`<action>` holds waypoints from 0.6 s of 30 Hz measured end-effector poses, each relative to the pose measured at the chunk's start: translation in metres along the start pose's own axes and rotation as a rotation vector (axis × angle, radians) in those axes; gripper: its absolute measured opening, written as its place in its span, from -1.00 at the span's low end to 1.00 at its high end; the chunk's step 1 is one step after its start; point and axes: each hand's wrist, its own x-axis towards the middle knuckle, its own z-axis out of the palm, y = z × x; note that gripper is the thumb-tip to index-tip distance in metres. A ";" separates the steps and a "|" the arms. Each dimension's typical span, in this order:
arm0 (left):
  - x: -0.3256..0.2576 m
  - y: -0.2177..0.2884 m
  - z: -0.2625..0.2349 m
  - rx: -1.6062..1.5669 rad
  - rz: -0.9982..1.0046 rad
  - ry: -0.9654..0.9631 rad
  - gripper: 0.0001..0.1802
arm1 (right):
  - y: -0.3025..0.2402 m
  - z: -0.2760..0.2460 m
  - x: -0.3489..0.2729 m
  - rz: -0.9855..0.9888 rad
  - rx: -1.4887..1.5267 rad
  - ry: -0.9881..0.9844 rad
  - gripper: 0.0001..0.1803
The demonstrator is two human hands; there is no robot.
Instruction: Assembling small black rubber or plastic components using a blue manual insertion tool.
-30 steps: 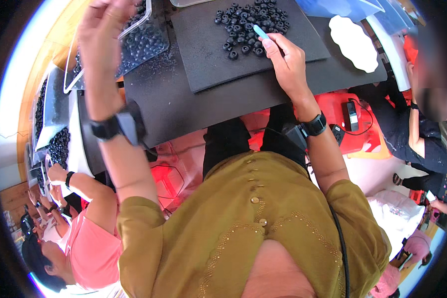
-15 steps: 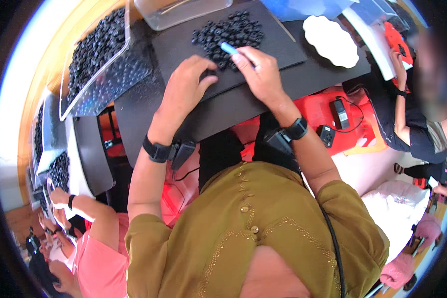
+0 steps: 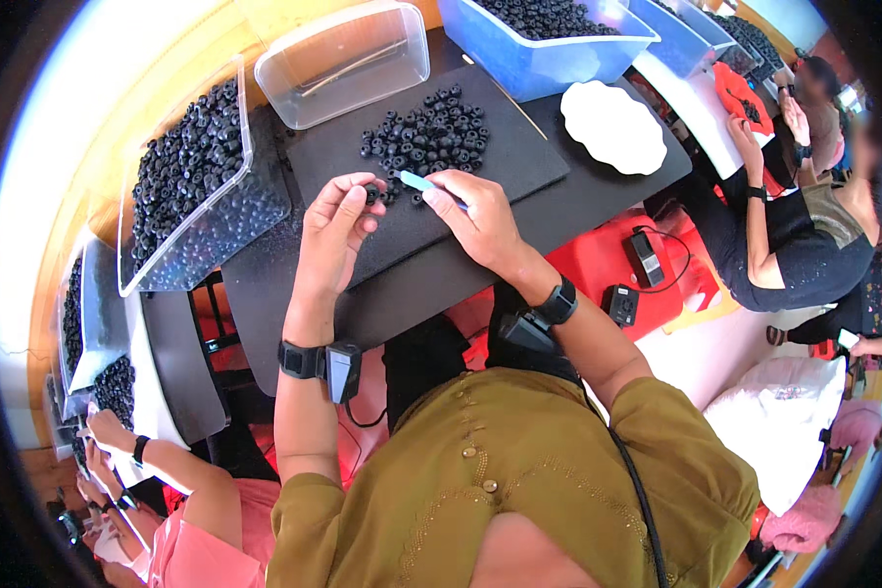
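"Both hands worked close together over a dark board [image 3: 519,157]. How did the left hand [image 3: 331,235] stand?"

"Narrow. Its thumb and fingertips pinched one black ring-like piece [image 3: 371,194] above the board."

"And the right hand [image 3: 480,220]?"

"Curled around a light-blue stick-like tool [image 3: 416,180], whose tip pointed leftward, just beside the pinched piece. I couldn't tell whether the two touched."

"Where were the other pieces?"

"Most on the board lay in a loose heap [image 3: 431,135], just beyond the fingers. Many more filled a clear bin [image 3: 188,223] at the left, and others sat in a blue-tinted bin [image 3: 559,69] beyond the board."

"What else stood nearby?"

"Behind the board was a clear tub [image 3: 390,86] with thin sticks [image 3: 353,69] lying in it. To the right, a white scalloped dish [image 3: 612,127] rested on the dark table [image 3: 590,198]."
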 end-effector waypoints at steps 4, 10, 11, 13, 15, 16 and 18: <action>0.002 -0.012 -0.015 -0.331 -0.085 -0.034 -0.74 | -0.002 0.008 0.003 -0.011 0.030 -0.064 -0.77; 0.006 -0.015 -0.018 -0.559 -0.056 -0.128 -0.74 | 0.005 0.009 0.003 0.027 0.037 -0.054 -0.74; 0.004 -0.015 -0.019 -0.584 -0.054 -0.151 -0.73 | 0.003 0.009 0.001 0.035 0.029 -0.066 -0.74; 0.004 -0.018 -0.021 -0.609 -0.061 -0.175 -0.72 | 0.005 0.012 0.000 -0.009 0.029 -0.050 -0.75; 0.003 -0.018 -0.020 -0.610 -0.061 -0.174 -0.72 | 0.007 0.013 -0.001 -0.055 0.027 -0.030 -0.75; 0.003 -0.018 -0.020 -0.609 -0.058 -0.178 -0.73 | 0.007 0.013 -0.002 -0.102 0.002 -0.030 -0.76; 0.002 -0.020 -0.021 -0.602 -0.058 -0.168 -0.73 | 0.005 0.013 -0.002 -0.146 -0.023 -0.029 -0.76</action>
